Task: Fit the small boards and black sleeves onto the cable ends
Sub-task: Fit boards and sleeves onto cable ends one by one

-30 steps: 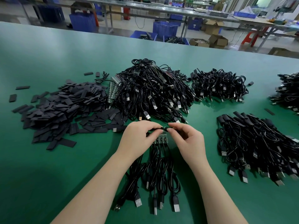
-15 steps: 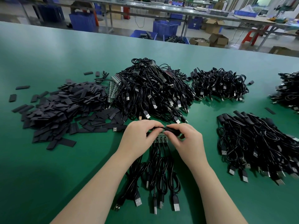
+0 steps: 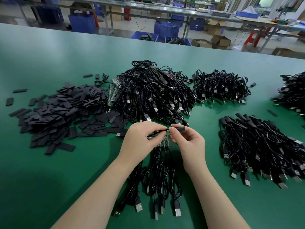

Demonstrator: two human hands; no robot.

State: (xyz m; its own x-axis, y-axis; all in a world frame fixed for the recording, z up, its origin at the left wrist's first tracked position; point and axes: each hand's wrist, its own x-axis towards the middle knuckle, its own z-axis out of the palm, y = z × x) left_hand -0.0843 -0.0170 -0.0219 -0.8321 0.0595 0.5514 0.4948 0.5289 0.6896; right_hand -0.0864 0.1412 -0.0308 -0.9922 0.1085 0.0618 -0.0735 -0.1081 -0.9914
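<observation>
My left hand (image 3: 142, 139) pinches a thin black cable end (image 3: 159, 131) above the green table. My right hand (image 3: 188, 142) pinches a black sleeve (image 3: 179, 129) that points right, its open end at the cable tip. Under both hands lies a row of small green boards (image 3: 162, 141) joined to several black USB cables (image 3: 158, 184) that run toward me. A heap of flat black sleeves (image 3: 57, 113) lies at the left. A big pile of cables (image 3: 153, 93) sits behind my hands.
A smaller cable pile (image 3: 221, 86) lies at the back right, a sleeved cable pile (image 3: 264, 146) at the right, and another pile (image 3: 292, 95) at the far right edge. Beyond the green table (image 3: 49, 179) stand blue crates and cardboard boxes on the floor.
My right hand has shifted slightly right and up, drawing the black sleeve out so more of it shows past my fingers. My left hand keeps its pinch on the cable.
</observation>
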